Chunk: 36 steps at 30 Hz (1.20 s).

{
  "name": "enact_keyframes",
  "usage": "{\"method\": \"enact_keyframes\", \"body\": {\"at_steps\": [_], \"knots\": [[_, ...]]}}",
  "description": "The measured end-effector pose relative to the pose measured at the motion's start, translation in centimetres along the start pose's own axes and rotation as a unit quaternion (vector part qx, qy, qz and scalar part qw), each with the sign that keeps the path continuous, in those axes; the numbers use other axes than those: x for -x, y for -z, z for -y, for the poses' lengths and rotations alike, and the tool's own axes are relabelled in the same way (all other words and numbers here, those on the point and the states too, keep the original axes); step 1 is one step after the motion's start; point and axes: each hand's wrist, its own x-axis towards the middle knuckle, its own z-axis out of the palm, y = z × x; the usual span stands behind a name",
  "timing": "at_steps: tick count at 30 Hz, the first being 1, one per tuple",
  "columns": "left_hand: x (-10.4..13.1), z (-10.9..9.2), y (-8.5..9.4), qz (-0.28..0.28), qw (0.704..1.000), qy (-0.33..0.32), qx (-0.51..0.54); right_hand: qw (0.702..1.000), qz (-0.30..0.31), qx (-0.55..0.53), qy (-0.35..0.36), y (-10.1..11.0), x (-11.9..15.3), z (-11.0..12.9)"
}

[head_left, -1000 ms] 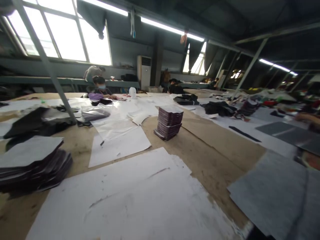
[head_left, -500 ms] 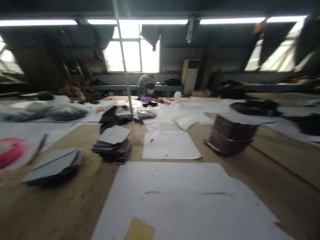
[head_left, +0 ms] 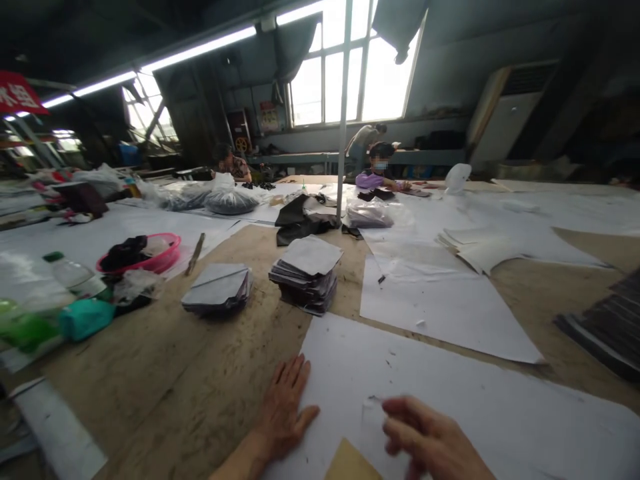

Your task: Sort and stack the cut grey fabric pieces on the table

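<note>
My left hand (head_left: 287,407) lies flat, fingers stretched out, across the left edge of a large white paper sheet (head_left: 440,373) and the brown tabletop. Over the sheet is my right hand (head_left: 425,437), its fingers loosely bent and somewhat apart, slightly blurred, with nothing visible in them. Between the two hands, a tan piece of card (head_left: 350,461) rests on the paper at the bottom of the view. Beyond my left hand stand a taller stack of grey, dark-edged pieces (head_left: 309,273) and a lower stack of similar pieces (head_left: 217,288).
Leftward are a pink basket (head_left: 167,257) with dark cloth, a bottle (head_left: 75,275) and a teal pouch (head_left: 86,319). A dark stack (head_left: 607,327) stands at the right edge. A metal pole (head_left: 344,120) rises mid-table. People (head_left: 373,179) work at the far side.
The view has swung left and tilted, so the stacks appear further right and the pink basket shows fully. Both my hands have come into view over the white sheet.
</note>
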Motion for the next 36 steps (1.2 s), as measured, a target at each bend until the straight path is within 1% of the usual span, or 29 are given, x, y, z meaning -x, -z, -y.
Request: {"method": "enact_keyframes", "body": {"at_steps": [1,2,3,7,10,13,17,24,28,32,36], "knots": [[0.1,0.0,0.1,0.002,1.000,0.003,0.002,0.999,-0.009,-0.038,0.000,-0.9,-2.1,1.2],[0.2,0.0,0.1,0.003,1.000,0.006,0.004,0.997,-0.018,-0.071,-0.021,-1.7,-4.1,2.5],[0.3,0.0,0.1,0.004,1.000,0.007,0.006,0.996,-0.022,-0.085,-0.021,-2.4,-6.0,3.7],[0.4,0.0,-0.2,-0.001,1.000,0.004,0.009,0.989,-0.049,-0.138,-0.021,-3.6,-12.7,7.8],[0.5,-0.2,0.0,0.018,1.000,0.014,0.012,0.983,-0.056,-0.171,-0.034,-4.0,-16.6,10.1],[0.4,-0.4,0.4,0.052,0.998,0.028,0.025,0.980,-0.048,-0.185,-0.053,-4.4,-19.2,11.9],[0.3,-0.7,0.7,0.086,0.994,0.045,0.045,0.979,-0.046,-0.179,-0.083,-4.8,-20.6,13.7],[0.2,-0.9,0.8,0.077,0.993,0.044,0.073,0.979,-0.082,-0.152,-0.109,-5.0,-21.0,16.1],[0.0,-1.0,1.0,0.079,0.992,0.046,0.081,0.977,-0.084,-0.155,-0.123,-5.3,-21.8,17.5],[-0.2,-0.9,1.0,0.078,0.992,0.043,0.084,0.975,-0.078,-0.152,-0.146,-5.7,-22.7,18.1],[-0.2,-0.8,0.8,0.087,0.992,0.038,0.081,0.978,-0.074,-0.149,-0.127,-6.2,-23.2,18.0]]}}
